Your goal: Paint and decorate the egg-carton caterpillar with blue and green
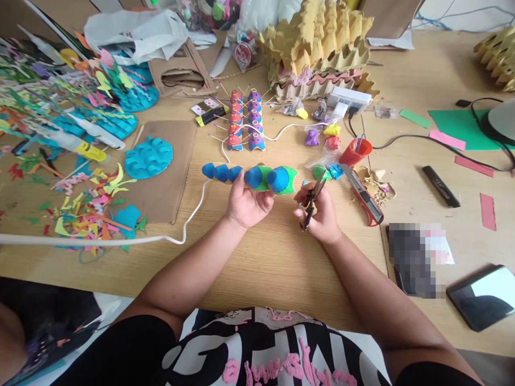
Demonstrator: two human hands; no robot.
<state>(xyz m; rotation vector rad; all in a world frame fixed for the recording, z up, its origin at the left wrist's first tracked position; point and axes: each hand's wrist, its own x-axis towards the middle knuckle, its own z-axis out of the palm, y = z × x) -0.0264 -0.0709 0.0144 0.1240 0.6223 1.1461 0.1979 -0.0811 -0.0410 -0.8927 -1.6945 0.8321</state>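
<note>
My left hand [251, 203] is closed around a bumpy egg-carton strip [277, 179], its humps covered in blue, with green clay around the two right-hand ones. The strip lies level above the table. In my right hand [324, 217] is a pair of dark-handled scissors [309, 206], blades pointing up and away, just right of the strip's green end. A thin blue stick shows by the fingers of that hand. Past the strip stand two finished-looking carton strips [235, 120] with painted humps and pins stuck in their sides.
A red cup [356, 151] with sticks and a red utility knife [364, 195] lie to the right, near bags of clay [311, 136]. Stacked egg cartons [317, 43] stand behind. Colourful paper scraps [100, 209] and a white cable [177, 238] are at left. A black marker [441, 186] lies right.
</note>
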